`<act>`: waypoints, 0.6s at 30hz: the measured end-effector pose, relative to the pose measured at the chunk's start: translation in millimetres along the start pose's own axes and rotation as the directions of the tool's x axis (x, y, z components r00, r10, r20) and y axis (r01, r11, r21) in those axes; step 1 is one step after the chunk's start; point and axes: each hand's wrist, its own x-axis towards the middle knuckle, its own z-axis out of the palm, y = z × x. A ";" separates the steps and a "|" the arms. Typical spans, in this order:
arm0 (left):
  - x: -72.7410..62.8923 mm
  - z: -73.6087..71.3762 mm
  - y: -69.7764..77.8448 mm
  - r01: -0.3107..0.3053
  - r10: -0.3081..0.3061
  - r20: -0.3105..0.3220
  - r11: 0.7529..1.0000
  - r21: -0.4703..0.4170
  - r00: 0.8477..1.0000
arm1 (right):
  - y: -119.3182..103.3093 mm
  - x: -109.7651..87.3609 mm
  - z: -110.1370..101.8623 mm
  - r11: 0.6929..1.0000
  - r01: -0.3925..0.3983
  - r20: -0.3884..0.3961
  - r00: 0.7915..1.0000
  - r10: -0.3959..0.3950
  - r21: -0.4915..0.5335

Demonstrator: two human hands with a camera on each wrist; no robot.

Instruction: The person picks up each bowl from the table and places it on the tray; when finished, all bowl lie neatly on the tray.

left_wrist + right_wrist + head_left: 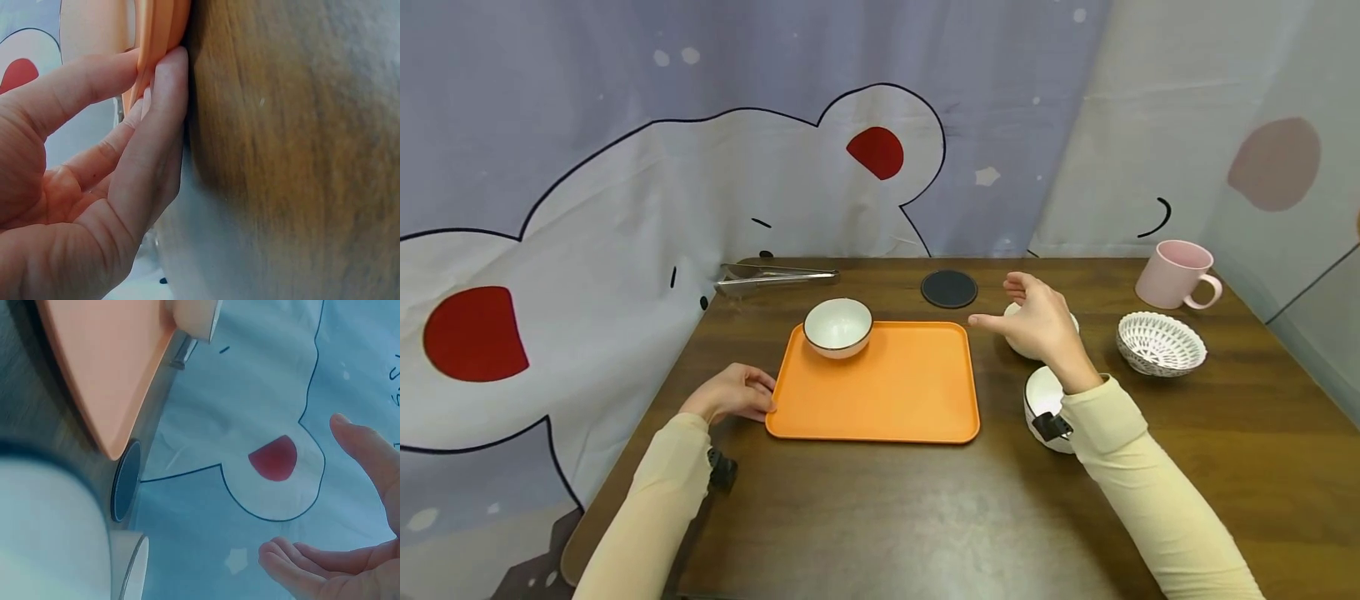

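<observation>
At the left end of the orange tray, my left hand pinches the rim, thumb on one face and fingers on the other in the left wrist view. A white bowl with a dark rim sits in the tray's far left corner. My right hand is held over the table right of the tray, thumb and fingers spread, nothing between them. Below it stand two more white bowls: the nearer bowl under the wrist, the farther bowl partly hidden by the hand in the head view.
Metal tongs lie at the back left of the wooden table. A round black coaster is behind the tray. At right are a pink mug and a white openwork basket. A printed curtain hangs behind.
</observation>
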 end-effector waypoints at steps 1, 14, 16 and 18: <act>0.1 -0.1 0.3 0.000 0.000 0.001 1.000 0.001 1.000 | 1.2 -0.3 -1.4 1.000 -0.003 0.000 1.000 0.003 0.004; 0.9 -0.9 0.7 0.004 -0.003 0.009 1.000 -0.006 1.000 | 21.1 1.8 -20.8 0.999 -0.043 -0.009 0.999 0.043 0.005; 0.8 -0.7 0.7 0.008 -0.008 0.007 1.000 -0.006 1.000 | 25.0 2.1 -25.4 0.999 -0.053 -0.006 0.999 0.053 -0.001; 0.7 -0.7 0.8 0.011 -0.011 0.003 1.000 -0.007 1.000 | 29.8 2.5 -29.9 0.998 -0.065 -0.003 0.998 0.065 -0.008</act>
